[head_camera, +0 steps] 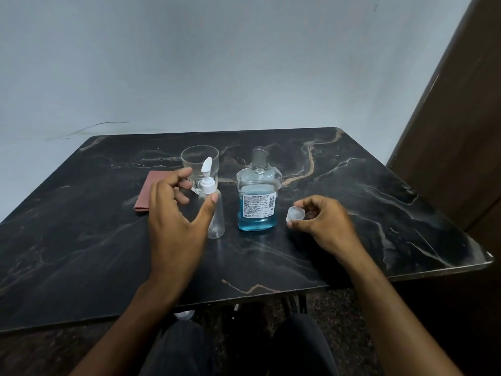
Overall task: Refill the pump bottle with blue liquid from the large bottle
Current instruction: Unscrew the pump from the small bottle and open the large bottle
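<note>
The large bottle stands uncapped at the middle of the dark marble table, about half full of blue liquid. Left of it stands the clear pump bottle with its white pump head on; it looks empty. My left hand hovers spread just left of the pump bottle, thumb near its neck, holding nothing. My right hand is right of the large bottle and pinches its clear cap low over the table.
An empty drinking glass stands behind the pump bottle. A folded reddish cloth lies at the left, partly behind my left hand. A pale wall runs along the table's far edge, and a brown panel stands at the right.
</note>
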Available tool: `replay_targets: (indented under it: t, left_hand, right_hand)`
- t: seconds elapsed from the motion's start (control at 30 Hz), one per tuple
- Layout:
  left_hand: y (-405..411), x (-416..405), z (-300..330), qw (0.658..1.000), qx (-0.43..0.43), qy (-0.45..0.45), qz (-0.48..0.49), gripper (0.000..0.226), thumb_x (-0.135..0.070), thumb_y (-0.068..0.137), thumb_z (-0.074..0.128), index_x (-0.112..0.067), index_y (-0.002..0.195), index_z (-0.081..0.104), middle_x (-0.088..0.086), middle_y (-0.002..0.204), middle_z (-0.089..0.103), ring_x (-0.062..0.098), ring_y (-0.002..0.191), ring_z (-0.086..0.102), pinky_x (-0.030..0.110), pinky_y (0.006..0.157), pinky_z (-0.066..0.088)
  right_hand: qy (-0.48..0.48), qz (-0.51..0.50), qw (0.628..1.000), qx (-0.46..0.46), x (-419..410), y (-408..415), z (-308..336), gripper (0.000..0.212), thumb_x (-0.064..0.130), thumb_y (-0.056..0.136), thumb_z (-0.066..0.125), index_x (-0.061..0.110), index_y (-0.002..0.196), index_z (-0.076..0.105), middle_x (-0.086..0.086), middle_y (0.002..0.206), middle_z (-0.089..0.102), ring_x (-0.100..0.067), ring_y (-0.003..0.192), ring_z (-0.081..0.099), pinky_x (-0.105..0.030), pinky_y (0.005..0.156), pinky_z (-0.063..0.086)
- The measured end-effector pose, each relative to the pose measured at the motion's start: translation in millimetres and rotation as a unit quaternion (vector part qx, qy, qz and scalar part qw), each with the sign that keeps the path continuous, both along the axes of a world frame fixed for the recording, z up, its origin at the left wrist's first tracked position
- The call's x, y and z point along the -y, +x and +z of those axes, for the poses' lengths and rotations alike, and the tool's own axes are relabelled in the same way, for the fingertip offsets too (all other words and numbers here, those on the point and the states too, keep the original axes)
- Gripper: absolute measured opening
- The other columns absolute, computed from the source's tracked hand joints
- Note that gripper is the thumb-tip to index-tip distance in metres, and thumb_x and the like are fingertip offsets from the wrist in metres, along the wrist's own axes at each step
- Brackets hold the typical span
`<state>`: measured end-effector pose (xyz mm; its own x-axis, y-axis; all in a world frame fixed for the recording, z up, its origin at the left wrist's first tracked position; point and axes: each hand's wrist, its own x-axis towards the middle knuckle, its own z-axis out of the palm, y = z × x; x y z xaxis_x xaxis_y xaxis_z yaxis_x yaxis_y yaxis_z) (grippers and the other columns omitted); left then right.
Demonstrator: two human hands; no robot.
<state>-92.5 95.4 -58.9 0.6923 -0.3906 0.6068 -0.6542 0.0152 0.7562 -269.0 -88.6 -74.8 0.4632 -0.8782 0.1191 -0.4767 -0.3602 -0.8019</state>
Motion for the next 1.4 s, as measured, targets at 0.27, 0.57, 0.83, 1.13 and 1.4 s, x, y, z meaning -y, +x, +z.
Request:
replay_targets:
  t: [0.27, 0.57, 0.83, 1.13, 1.4]
  left_hand:
    - [5, 4, -26, 0.992, -0.069, 0.101, -0.018, 0.078, -0.034, 0.08, 0.084, -0.026, 0.147, 0.046, -0.01, 0.134, 0.054, 0.013, 0.117, 0.052, 0.036, 0.101, 0.048]
    - [2, 8, -24, 0.988, -0.114, 0.105, -0.026, 0.049, -0.034, 0.082, 0.084, -0.03, 0.127, 0.066, -0.02, 0.115, 0.071, -0.013, 0.096, 0.059, 0.006, 0.084, 0.046]
    - [-2, -10, -9, 0.995, -0.092, 0.026, 0.008, 0.042, -0.027, 0.071, 0.091, -0.035, 0.103, 0.065, -0.017, 0.1, 0.071, 0.002, 0.096, 0.07, 0.026, 0.085, 0.06]
    - [2, -25, -7, 0.994, -0.111, 0.015, -0.02, 0.043, -0.034, 0.07, 0.09, -0.022, 0.108, 0.076, -0.013, 0.094, 0.078, 0.0, 0.085, 0.075, 0.025, 0.078, 0.063]
    - [1, -21, -7, 0.991, -0.131, 0.005, -0.035, 0.038, -0.03, 0.073, 0.091, -0.022, 0.107, 0.077, -0.012, 0.093, 0.079, 0.0, 0.084, 0.076, 0.02, 0.075, 0.061]
  right_hand:
    - [-0.006, 0.018, 0.998, -0.068, -9, -2, 15, 0.064, 0.018, 0.065, 0.093, 0.019, 0.122, 0.063, -0.002, 0.113, 0.06, -0.016, 0.098, 0.057, -0.029, 0.085, 0.05]
    - [-0.108, 0.063, 0.979, 0.163, -85, 29, 81, 0.007, 0.024, 0.078, 0.084, 0.025, 0.078, 0.078, 0.014, 0.065, 0.071, 0.004, 0.05, 0.06, -0.009, 0.049, 0.045]
    - [-0.148, 0.067, 0.981, 0.108, -113, 91, 71, 0.038, 0.048, 0.071, 0.085, 0.018, 0.089, 0.07, 0.007, 0.084, 0.065, -0.006, 0.078, 0.059, -0.01, 0.065, 0.045]
    - [-0.057, 0.179, 0.969, 0.163, -100, 102, 87, 0.025, 0.029, 0.075, 0.087, 0.009, 0.071, 0.072, 0.0, 0.06, 0.063, -0.005, 0.052, 0.049, -0.023, 0.051, 0.045]
    - [0.059, 0.202, 0.95, 0.232, -94, 102, 76, 0.032, 0.022, 0.065, 0.092, 0.015, 0.089, 0.071, 0.007, 0.072, 0.067, -0.006, 0.067, 0.061, -0.023, 0.064, 0.054]
